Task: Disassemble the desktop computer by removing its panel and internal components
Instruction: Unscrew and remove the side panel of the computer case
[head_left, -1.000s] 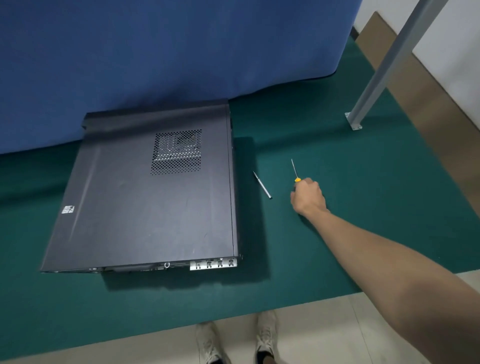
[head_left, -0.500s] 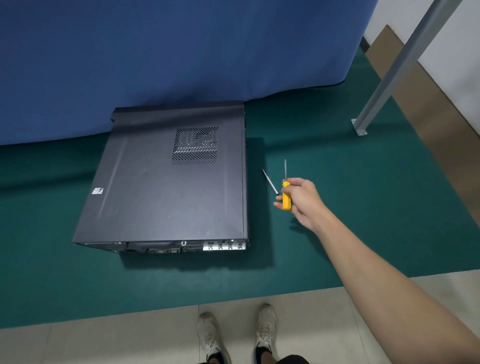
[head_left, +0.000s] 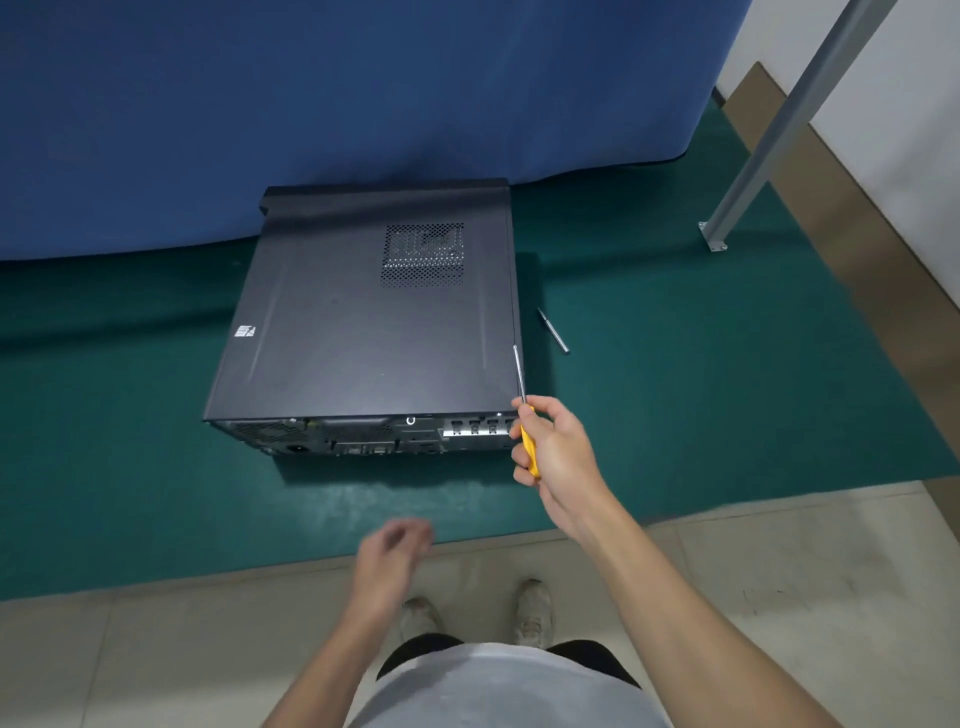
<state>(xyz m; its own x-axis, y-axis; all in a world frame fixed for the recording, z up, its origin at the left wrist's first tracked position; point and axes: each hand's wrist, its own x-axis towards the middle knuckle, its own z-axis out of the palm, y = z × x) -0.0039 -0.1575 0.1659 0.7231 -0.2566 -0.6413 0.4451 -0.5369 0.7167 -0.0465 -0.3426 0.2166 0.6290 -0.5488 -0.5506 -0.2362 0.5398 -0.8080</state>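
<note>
The right hand (head_left: 558, 449), fingers wrapped round the yellow screwdriver (head_left: 525, 415) pointing up-frame, is just right of the black computer (head_left: 363, 332) mid-frame; the blurry left hand (head_left: 392, 551) looks loosely open below.

Right hand (head_left: 556, 447) lifted screwdriver (head_left: 523, 410); left hand (head_left: 392, 553) appeared.

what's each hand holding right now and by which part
Right hand grips the screwdriver by its yellow handle, shaft pointing up. Left hand holds nothing.
</note>
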